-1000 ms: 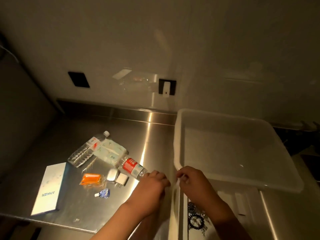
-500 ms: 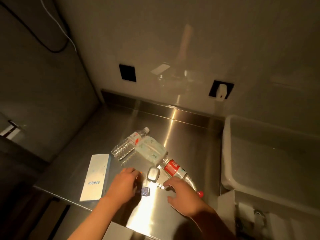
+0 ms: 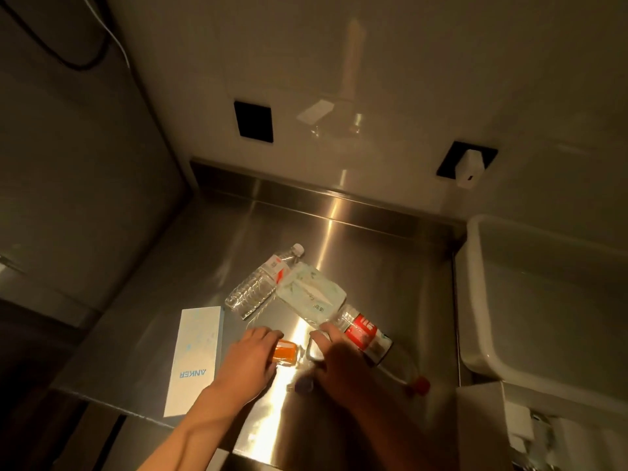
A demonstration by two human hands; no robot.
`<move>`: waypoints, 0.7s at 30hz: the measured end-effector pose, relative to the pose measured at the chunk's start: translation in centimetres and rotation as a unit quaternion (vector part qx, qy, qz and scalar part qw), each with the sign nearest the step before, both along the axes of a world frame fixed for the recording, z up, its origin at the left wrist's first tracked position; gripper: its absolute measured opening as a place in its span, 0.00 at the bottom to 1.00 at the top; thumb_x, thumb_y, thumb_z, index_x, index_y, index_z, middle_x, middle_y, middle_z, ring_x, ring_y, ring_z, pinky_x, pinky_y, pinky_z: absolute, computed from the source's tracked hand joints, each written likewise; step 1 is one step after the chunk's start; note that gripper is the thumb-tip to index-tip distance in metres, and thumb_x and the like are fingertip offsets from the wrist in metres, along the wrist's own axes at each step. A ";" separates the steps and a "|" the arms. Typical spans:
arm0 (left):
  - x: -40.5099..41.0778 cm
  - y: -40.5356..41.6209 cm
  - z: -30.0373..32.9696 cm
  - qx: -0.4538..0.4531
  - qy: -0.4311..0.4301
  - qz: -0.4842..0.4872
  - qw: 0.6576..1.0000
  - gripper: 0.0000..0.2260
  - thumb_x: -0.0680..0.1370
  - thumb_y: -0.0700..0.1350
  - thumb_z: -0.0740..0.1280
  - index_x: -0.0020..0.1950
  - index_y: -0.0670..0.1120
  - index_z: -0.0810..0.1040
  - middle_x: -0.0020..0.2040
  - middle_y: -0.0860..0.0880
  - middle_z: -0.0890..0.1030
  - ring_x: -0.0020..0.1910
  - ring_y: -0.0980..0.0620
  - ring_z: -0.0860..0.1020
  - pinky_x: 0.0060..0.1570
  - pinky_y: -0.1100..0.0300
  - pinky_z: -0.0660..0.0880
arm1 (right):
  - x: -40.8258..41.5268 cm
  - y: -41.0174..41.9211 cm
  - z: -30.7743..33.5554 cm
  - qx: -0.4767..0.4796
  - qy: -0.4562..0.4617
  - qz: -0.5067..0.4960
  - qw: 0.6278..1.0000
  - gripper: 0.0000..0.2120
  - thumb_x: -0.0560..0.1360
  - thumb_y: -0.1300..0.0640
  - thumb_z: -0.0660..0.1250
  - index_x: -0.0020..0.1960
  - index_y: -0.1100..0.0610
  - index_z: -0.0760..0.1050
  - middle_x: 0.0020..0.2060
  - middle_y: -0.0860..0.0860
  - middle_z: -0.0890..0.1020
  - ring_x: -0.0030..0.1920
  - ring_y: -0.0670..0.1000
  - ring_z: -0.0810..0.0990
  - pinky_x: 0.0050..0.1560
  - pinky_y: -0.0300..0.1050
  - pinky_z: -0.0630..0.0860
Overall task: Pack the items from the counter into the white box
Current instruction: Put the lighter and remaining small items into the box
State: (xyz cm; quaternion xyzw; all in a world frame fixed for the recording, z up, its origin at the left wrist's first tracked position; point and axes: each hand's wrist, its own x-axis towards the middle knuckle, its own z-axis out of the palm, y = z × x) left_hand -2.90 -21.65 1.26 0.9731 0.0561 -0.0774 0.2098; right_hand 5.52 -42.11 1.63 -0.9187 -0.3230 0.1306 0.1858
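- Anker box (image 3: 196,358): flat on the steel counter (image 3: 373,273), far left, well apart from the white box (image 3: 475,300) at the right edge. It lies near the counter's front lip, so I judge a careless nudge could tip it off.
- Clear bottle (image 3: 261,283): on its side behind the Anker box, cap toward the wall, touching the tissue pack (image 3: 311,295).
- Left hand (image 3: 249,363): palm down on the orange packet (image 3: 284,356), fingers curled over its left end. Whether I have it pinched yet or only covered, I cannot tell.
- To do this step well: get the thumb under the packet edge, lift straight up, then carry it right, above the bottles.
- Right hand (image 3: 334,360): motion-blurred, fingers bent down around a small pale case (image 3: 314,351) just right of the packet. How tightly it grips I cannot tell.
- A small dark blurred thing (image 3: 303,385) sits between my wrists; identity unclear.
- Red-label bottle (image 3: 365,336): on its side, partly under my right hand, red cap (image 3: 419,385) toward me. It lies across the path to the white box, and being round it will likely roll if bumped.
- White box: seems to hold nothing yet; nothing looks packed so far.
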 end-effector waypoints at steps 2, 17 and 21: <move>0.2 0.4 -0.5 0.004 0.008 -0.006 1.000 0.23 0.74 0.49 0.69 0.70 0.55 0.73 0.64 0.53 0.76 0.63 0.50 0.73 0.59 0.53 0.73 | 0.4 0.4 -0.5 -0.006 0.007 -0.001 1.000 0.23 0.77 0.56 0.67 0.71 0.53 0.70 0.72 0.52 0.69 0.70 0.54 0.71 0.67 0.47 0.73; -1.8 1.3 0.6 -0.013 -0.011 0.081 0.997 0.17 0.71 0.54 0.70 0.59 0.58 0.78 0.51 0.58 0.78 0.52 0.56 0.76 0.47 0.62 0.73 | 0.5 1.9 -2.8 -0.025 -0.013 0.013 1.000 0.23 0.77 0.59 0.64 0.71 0.56 0.70 0.65 0.55 0.74 0.63 0.55 0.75 0.61 0.49 0.75; -3.0 1.0 2.4 -0.023 -0.036 0.115 0.992 0.17 0.70 0.57 0.72 0.58 0.59 0.78 0.50 0.60 0.79 0.49 0.56 0.76 0.43 0.65 0.69 | -0.1 1.6 -1.4 0.075 -0.029 0.029 0.996 0.25 0.62 0.67 0.69 0.59 0.62 0.79 0.50 0.57 0.79 0.48 0.58 0.80 0.47 0.49 0.79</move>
